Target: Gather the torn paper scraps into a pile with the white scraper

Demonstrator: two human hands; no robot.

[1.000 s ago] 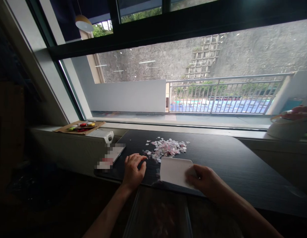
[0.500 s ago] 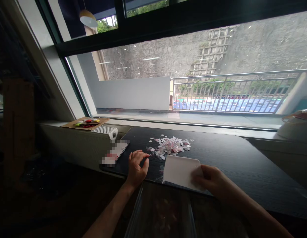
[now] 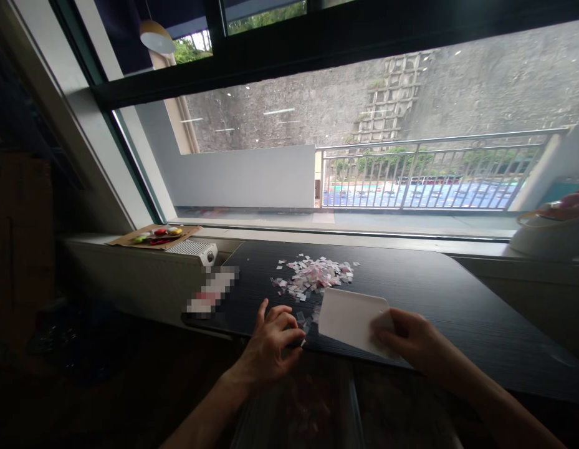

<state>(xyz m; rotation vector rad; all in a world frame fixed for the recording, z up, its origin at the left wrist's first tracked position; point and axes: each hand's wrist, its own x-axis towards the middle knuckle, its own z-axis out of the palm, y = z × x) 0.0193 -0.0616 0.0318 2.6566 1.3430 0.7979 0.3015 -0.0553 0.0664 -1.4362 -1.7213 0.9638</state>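
Observation:
My right hand (image 3: 408, 340) grips the right side of a white rectangular card (image 3: 352, 318) with rounded corners, tilted above the front of the table. Some of its fingers are hidden behind the card. My left hand (image 3: 275, 343) is at the front edge, fingers bent and apart, thumb and forefinger not meeting. A pale spot shows at the fingertips, too small to tell. Beyond the card lies a heap of small square clear and whitish-pink pieces (image 3: 317, 274). Several loose clear pieces (image 3: 304, 321) lie between my left hand and the card.
The dark table (image 3: 424, 280) stands against the window sill. Below its front edge is a see-through bin (image 3: 352, 405), its contents dim. A blurred-out flat item (image 3: 212, 293) lies at the left, near a white heater (image 3: 202, 249) and cardboard with colourful items (image 3: 151, 237).
My left hand has moved right and toward me, from beside the heap to the front edge. The card in my right hand has shifted slightly right. The whole view has turned a little.

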